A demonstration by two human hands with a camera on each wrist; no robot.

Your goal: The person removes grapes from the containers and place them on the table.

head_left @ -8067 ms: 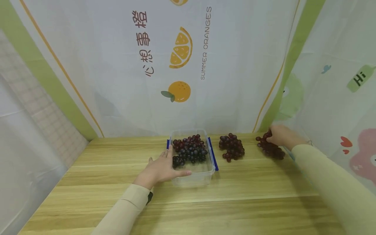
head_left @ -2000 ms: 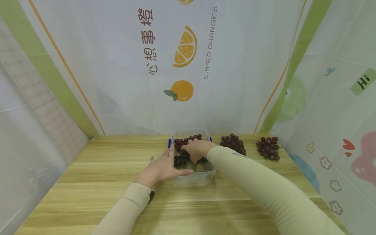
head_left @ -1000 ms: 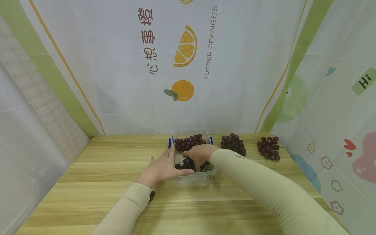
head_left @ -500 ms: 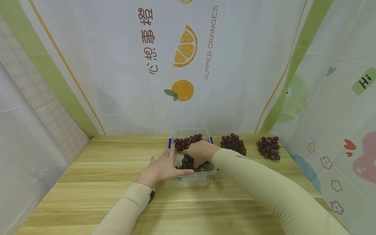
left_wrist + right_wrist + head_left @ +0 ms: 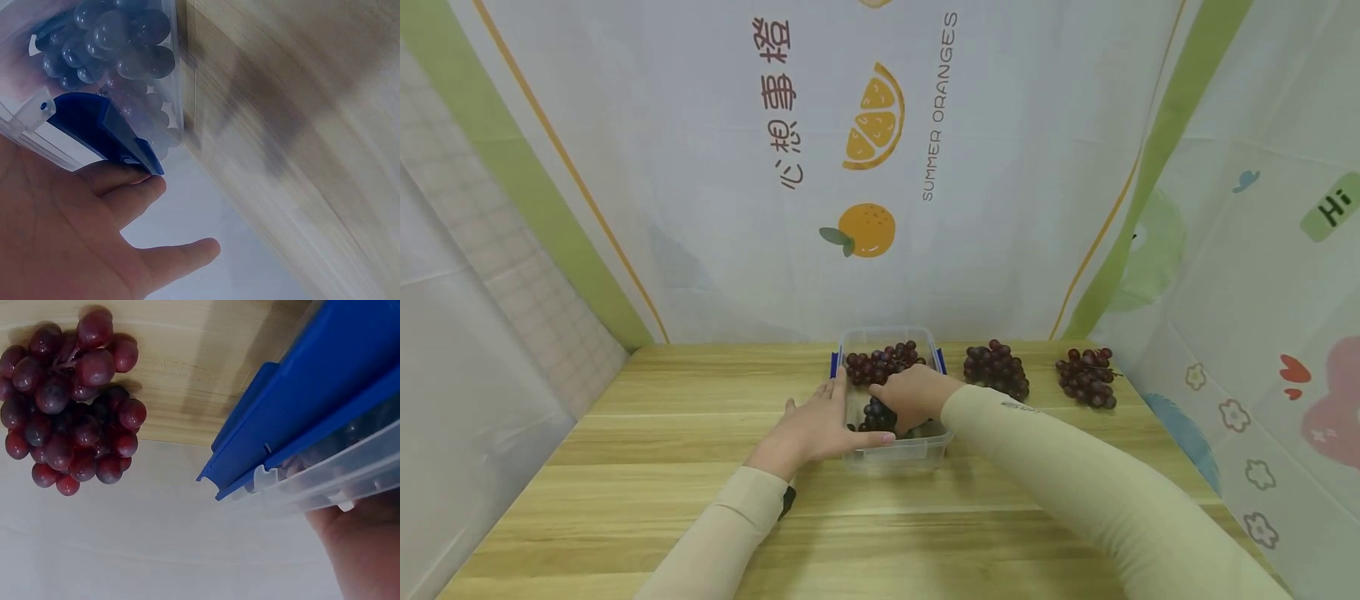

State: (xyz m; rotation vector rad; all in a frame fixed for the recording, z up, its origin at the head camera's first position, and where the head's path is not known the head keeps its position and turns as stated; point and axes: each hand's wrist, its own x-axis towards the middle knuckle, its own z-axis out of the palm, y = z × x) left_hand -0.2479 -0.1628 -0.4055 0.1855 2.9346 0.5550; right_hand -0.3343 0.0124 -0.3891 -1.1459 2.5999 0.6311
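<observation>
A clear plastic container (image 5: 898, 457) with blue side clips holds a bunch of red grapes (image 5: 883, 363) at its far end and a bunch of black grapes (image 5: 877, 417) nearer me. My right hand (image 5: 916, 396) reaches down inside and grips the black grapes; its fingertips are largely hidden among them. Along the left rim lies my left hand (image 5: 811, 427), fingers straight and spread, thumb across the near corner. From the left wrist, that hand (image 5: 81, 231) touches the container beside a blue clip (image 5: 103, 128), and grapes show through the wall.
Two more bunches of red grapes lie on the wooden table (image 5: 700, 492) to the right: one bunch (image 5: 996, 369) close beside the container, the other bunch (image 5: 1087, 377) farther out. A white printed curtain (image 5: 737, 275) hangs behind the table's far edge.
My right hand gripped red grapes at the far right at first; it then came into the container. The black grapes have shifted toward the near end. My left hand stays at the rim.
</observation>
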